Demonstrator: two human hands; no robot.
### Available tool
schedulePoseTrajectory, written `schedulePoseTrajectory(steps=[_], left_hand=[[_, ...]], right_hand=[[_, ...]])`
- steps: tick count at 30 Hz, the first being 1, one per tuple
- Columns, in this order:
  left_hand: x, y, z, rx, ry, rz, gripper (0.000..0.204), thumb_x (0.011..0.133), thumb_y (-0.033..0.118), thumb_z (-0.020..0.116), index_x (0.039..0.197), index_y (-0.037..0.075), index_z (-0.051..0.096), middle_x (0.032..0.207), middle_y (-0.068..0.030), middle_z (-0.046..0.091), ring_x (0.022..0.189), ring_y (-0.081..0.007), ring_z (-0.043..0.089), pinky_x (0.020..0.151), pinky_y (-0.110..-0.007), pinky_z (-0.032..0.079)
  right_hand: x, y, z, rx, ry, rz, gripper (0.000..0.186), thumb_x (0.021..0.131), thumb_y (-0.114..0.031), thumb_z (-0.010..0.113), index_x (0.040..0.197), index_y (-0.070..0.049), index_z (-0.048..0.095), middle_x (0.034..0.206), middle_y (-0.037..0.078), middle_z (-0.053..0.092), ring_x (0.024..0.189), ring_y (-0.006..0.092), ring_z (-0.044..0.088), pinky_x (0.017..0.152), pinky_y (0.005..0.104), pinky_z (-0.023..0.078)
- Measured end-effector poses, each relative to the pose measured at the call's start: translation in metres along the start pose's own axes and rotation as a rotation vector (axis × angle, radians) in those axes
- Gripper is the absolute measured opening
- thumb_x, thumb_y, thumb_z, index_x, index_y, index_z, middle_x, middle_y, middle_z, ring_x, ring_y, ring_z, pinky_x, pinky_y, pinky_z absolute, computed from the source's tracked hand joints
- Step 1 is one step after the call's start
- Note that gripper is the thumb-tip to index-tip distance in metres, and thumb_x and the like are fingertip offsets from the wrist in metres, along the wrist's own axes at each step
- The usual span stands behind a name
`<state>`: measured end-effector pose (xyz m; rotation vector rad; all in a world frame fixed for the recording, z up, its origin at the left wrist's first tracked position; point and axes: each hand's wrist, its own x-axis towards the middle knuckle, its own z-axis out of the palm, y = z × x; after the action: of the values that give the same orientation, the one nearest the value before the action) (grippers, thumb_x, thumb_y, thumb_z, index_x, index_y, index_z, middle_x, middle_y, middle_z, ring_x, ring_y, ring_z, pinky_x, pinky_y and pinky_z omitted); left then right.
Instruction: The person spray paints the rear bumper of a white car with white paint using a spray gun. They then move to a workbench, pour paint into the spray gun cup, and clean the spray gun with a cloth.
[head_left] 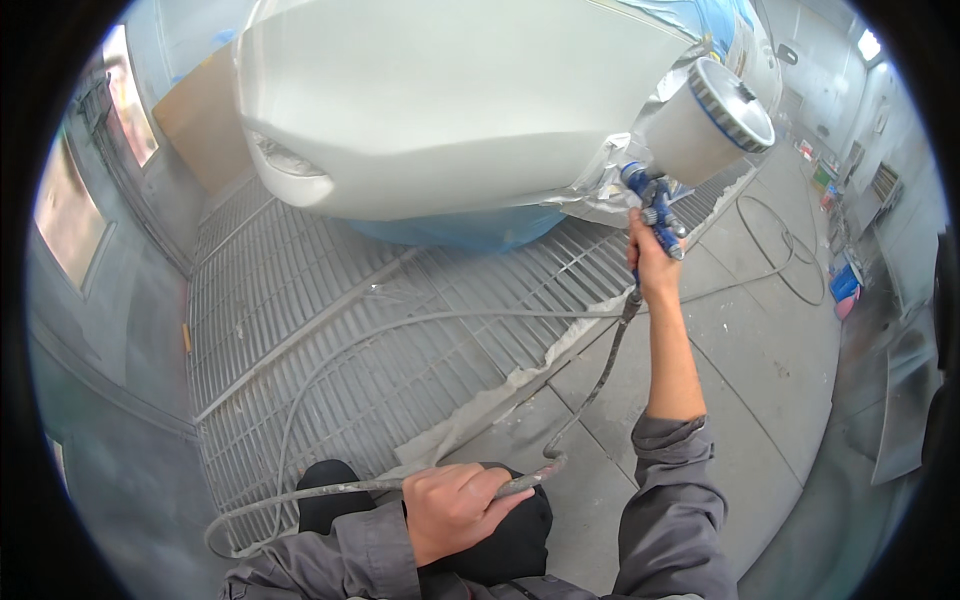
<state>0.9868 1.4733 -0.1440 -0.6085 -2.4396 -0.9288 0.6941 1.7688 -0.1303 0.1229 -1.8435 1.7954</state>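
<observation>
My right hand [655,262] is wrapped round the grip of a blue spray gun [655,205], held out ahead at the right. A pale paint cup [700,125] with a dark ridged lid sits on top of the gun. Down at the lower middle, my left hand [460,510] closes round a grey air hose [340,488], which climbs from there to the bottom of the gun's grip. The gun points left, near a light-coloured car bumper [430,120]. Silver masking foil [605,185] lines the bumper's right end, partly behind the gun.
Under the bumper hangs blue masking film [470,228]. The floor is metal grating [300,330] beside grey slabs [750,370]. Hose loops [800,255] lie at the right, near a blue and pink container [846,285]. Walls with windows [70,210] stand at the left.
</observation>
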Motion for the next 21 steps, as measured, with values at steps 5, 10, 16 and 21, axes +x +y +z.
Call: schedulePoseTrajectory(steps=[5,10,16,21], left_hand=[[0.012,-0.002,0.011,-0.007,-0.043,-0.001,0.029,0.073,0.031,0.095,0.078,0.013,0.073,0.058,-0.0021,0.055,0.048,-0.0225,0.056,0.045,-0.036,0.040],[0.018,-0.002,0.015,-0.015,-0.074,-0.005,0.027,0.077,0.030,0.094,0.080,0.012,0.073,0.060,-0.0023,0.057,0.049,-0.0228,0.057,0.045,-0.036,0.041],[0.011,0.000,0.011,-0.008,-0.099,-0.001,0.026,0.079,0.031,0.092,0.081,0.013,0.074,0.061,-0.0022,0.058,0.050,-0.0218,0.057,0.046,-0.035,0.041],[-0.003,-0.002,-0.003,-0.024,-0.061,0.001,0.026,0.078,0.032,0.093,0.081,0.013,0.074,0.062,-0.0015,0.058,0.051,-0.0213,0.057,0.046,-0.035,0.041]], right_hand=[[0.042,0.022,-0.041,0.007,0.114,-0.067,0.035,0.101,-0.020,0.075,0.073,-0.009,0.057,0.059,-0.001,0.052,0.044,0.0102,0.048,0.041,0.0284,0.035],[0.054,0.048,-0.057,-0.248,0.394,-0.108,0.027,0.097,-0.022,0.079,0.086,0.000,0.069,0.068,0.002,0.063,0.061,0.0107,0.055,0.059,0.0319,0.046],[-0.007,0.059,-0.025,-0.233,0.156,-0.112,0.023,0.098,-0.024,0.079,0.093,-0.004,0.068,0.069,0.001,0.061,0.060,0.0098,0.053,0.057,0.0288,0.043],[-0.060,0.037,0.023,-0.129,-0.004,-0.151,0.017,0.100,-0.016,0.076,0.095,-0.005,0.064,0.065,-0.004,0.055,0.049,0.0053,0.049,0.045,0.0249,0.036]])
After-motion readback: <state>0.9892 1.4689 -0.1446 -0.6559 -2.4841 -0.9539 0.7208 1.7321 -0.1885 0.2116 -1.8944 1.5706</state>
